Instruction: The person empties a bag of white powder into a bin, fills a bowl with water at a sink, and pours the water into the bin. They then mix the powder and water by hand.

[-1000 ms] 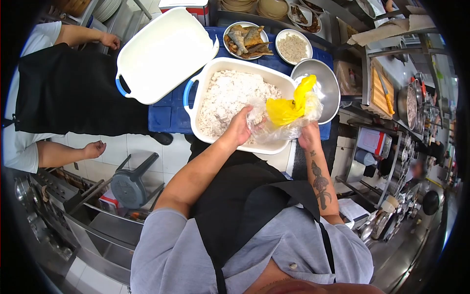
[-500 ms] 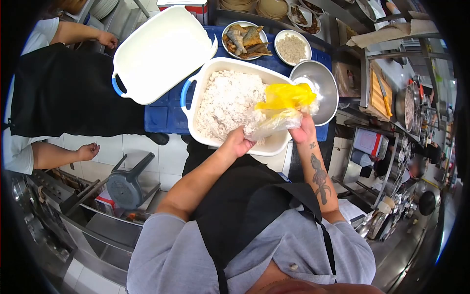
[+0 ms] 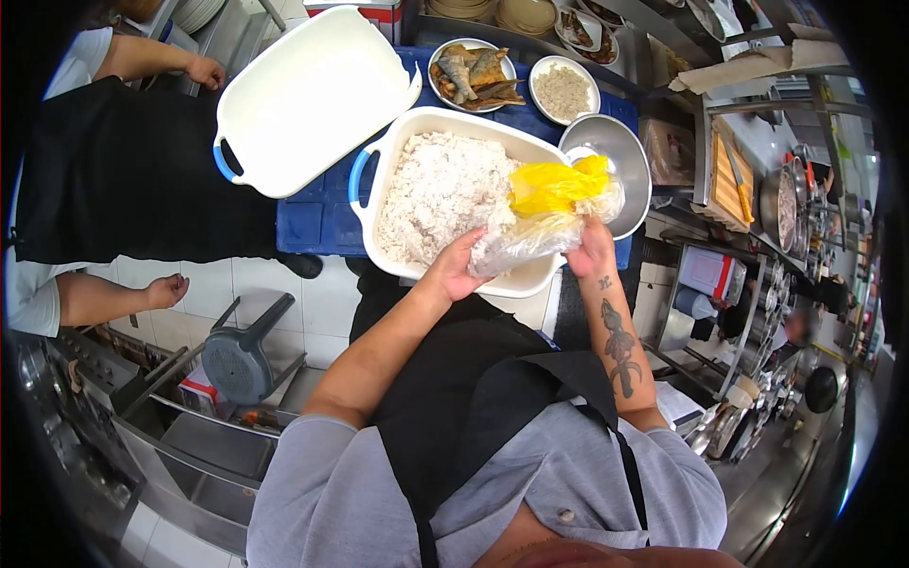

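Observation:
My left hand (image 3: 457, 267) is closed on the near left end of a clear plastic bag (image 3: 526, 244). At the bag's right end, my right hand (image 3: 593, 250) grips the plastic, its fingers partly hidden. A crumpled yellow plastic bag (image 3: 559, 186) lies against the clear one, just beyond my hands. Both bags are over the right part of a white basin (image 3: 365, 222) with blue-trimmed handles. White, flaky shredded food (image 3: 440, 194) fills much of that basin. Partly behind the plastic, a steel bowl (image 3: 636, 180) stands at the basin's right.
A second white basin (image 3: 308, 104) is tilted at the left on the blue table (image 3: 317, 222). Behind are a bowl of fish pieces (image 3: 473, 76) and a bowl of pale flakes (image 3: 561, 90). Another person in a black apron (image 3: 142, 180) stands left, near a grey stool (image 3: 241, 364).
My left hand has risen slightly along the clear bag, and its fingers show more. The clear plastic looks more stretched between my hands. The yellow bag has shifted a little.

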A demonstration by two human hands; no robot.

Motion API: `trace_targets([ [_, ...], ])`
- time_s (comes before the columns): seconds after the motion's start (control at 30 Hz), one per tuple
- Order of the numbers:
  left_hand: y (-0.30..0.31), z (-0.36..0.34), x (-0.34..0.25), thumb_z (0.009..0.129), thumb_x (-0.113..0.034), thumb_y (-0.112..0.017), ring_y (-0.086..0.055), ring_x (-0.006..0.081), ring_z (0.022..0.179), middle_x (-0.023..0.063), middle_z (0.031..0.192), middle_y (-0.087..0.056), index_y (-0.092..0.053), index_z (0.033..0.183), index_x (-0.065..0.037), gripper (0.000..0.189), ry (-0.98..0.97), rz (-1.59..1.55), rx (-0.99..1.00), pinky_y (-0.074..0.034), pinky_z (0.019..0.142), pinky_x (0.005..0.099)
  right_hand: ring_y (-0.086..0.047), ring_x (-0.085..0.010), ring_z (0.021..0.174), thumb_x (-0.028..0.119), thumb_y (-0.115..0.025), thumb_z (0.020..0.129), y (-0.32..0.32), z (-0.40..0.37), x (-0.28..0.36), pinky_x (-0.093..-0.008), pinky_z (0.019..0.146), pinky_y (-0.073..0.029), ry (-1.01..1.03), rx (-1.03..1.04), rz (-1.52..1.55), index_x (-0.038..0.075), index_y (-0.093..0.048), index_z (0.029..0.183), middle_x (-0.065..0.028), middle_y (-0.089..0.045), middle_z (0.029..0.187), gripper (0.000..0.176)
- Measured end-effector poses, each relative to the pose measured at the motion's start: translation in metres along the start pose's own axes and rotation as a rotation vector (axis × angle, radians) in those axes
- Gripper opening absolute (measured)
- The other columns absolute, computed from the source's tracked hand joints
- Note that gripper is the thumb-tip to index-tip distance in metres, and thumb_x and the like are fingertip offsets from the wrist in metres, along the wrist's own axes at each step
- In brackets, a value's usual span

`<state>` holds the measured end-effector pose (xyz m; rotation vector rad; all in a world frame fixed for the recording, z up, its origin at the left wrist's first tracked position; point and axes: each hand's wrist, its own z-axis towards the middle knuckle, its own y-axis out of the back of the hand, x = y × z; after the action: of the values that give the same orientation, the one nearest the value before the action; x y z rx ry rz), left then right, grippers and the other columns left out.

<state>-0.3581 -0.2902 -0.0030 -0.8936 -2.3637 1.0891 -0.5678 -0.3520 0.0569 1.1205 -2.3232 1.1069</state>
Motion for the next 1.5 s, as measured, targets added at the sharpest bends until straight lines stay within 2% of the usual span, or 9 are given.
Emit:
trace_targets([
  [0.4, 0.019, 0.013, 0.001, 0.094, -0.021, -0.035, -0.055, 0.031, 0.107, 0.0172, 0.118, -0.055, -0.046, 0.122, 0.002, 0.038, -0.223, -0.22, 0.1, -0.05, 0.089, 0.044, -0.052, -0.0309, 0.113, 0.014, -0.039, 0.096, 0.027, -0.003, -0.004, -0.0434, 0.097, -0.043, -0.085, 0.018, 0.111, -0.001, -0.038, 0.129, -0.0189, -0.05, 0.125, 0.037],
  [0.47, 0.013, 0.012, 0.0, 0.094, -0.021, -0.037, -0.056, 0.0296, 0.106, 0.0156, 0.118, -0.055, -0.046, 0.122, 0.0, 0.036, -0.198, -0.132, 0.044, -0.05, 0.088, 0.0447, -0.053, -0.0288, 0.113, 0.009, -0.043, 0.093, 0.021, -0.005, -0.011, -0.0424, 0.097, -0.043, 0.098, -0.198, -0.218, -0.002, -0.038, 0.13, -0.0177, -0.051, 0.124, 0.039],
  [0.63, -0.006, 0.005, 0.005, 0.092, -0.026, -0.048, -0.056, 0.0255, 0.105, 0.0111, 0.117, -0.056, -0.044, 0.125, -0.009, 0.037, -0.303, 0.224, -0.054, -0.049, 0.089, 0.0434, -0.052, -0.0191, 0.109, -0.003, -0.043, 0.084, 0.038, -0.012, -0.033, -0.0295, 0.093, -0.04, 0.53, 0.018, -0.823, -0.004, -0.044, 0.125, -0.0138, -0.054, 0.12, 0.041],
  [0.73, -0.029, -0.005, 0.001, 0.092, -0.031, -0.051, -0.055, 0.0219, 0.106, 0.0083, 0.117, -0.055, -0.042, 0.128, -0.015, 0.04, -0.208, 0.193, -0.023, -0.049, 0.087, 0.0406, -0.054, -0.0337, 0.106, -0.011, -0.054, 0.07, 0.031, -0.012, -0.043, -0.0362, 0.093, -0.042, 0.79, 0.201, -1.295, -0.003, -0.047, 0.119, -0.0204, -0.053, 0.113, 0.051],
  [0.97, -0.039, 0.01, 0.013, 0.084, 0.0, -0.057, -0.06, 0.0174, 0.096, 0.0102, 0.108, -0.059, -0.048, 0.121, -0.001, 0.039, -0.378, 0.408, -0.009, -0.049, 0.084, 0.0295, -0.047, -0.04, 0.108, -0.003, -0.066, 0.066, 0.005, -0.036, -0.054, -0.039, 0.093, -0.041, 0.606, 0.434, -1.58, -0.002, -0.047, 0.119, -0.024, -0.046, 0.113, 0.057],
  [1.07, -0.039, 0.01, 0.012, 0.083, 0.001, -0.056, -0.06, 0.0171, 0.094, 0.0107, 0.107, -0.06, -0.049, 0.122, -0.001, 0.04, -0.459, 0.405, 0.018, -0.049, 0.083, 0.0288, -0.05, -0.0322, 0.108, 0.002, -0.068, 0.072, 0.031, -0.03, -0.039, -0.0354, 0.094, -0.04, 0.585, 0.501, -1.332, -0.002, -0.045, 0.122, -0.0183, -0.048, 0.115, 0.055],
  [1.2, -0.051, 0.014, 0.017, 0.083, 0.007, -0.051, -0.059, 0.0174, 0.097, 0.0103, 0.108, -0.06, -0.049, 0.123, -0.003, 0.042, -0.466, 0.508, -0.117, -0.049, 0.082, 0.0282, -0.051, -0.0237, 0.114, 0.027, -0.053, 0.091, 0.03, -0.034, -0.017, -0.0341, 0.097, -0.039, -0.088, 0.054, -0.128, 0.001, -0.042, 0.13, -0.0136, -0.048, 0.13, 0.049],
  [1.33, -0.044, 0.032, 0.024, 0.081, 0.008, -0.05, -0.058, 0.0163, 0.097, 0.0099, 0.109, -0.059, -0.048, 0.125, -0.004, 0.045, -0.516, 0.766, -0.104, -0.047, 0.083, 0.0258, -0.053, -0.022, 0.112, 0.029, -0.05, 0.093, 0.038, -0.011, -0.023, -0.0335, 0.096, -0.041, -0.27, 0.086, -0.004, 0.0, -0.044, 0.128, -0.0127, -0.053, 0.125, 0.046],
  [1.5, -0.043, 0.04, 0.02, 0.08, 0.006, -0.056, -0.057, 0.0159, 0.101, 0.0096, 0.111, -0.059, -0.047, 0.126, -0.003, 0.048, -0.743, 0.987, -0.024, -0.044, 0.087, 0.0263, -0.056, -0.0157, 0.103, 0.024, -0.048, 0.095, 0.033, -0.008, -0.044, -0.0272, 0.093, -0.041, 0.011, 0.072, -0.376, -0.003, -0.053, 0.12, -0.0104, -0.06, 0.113, 0.037],
])
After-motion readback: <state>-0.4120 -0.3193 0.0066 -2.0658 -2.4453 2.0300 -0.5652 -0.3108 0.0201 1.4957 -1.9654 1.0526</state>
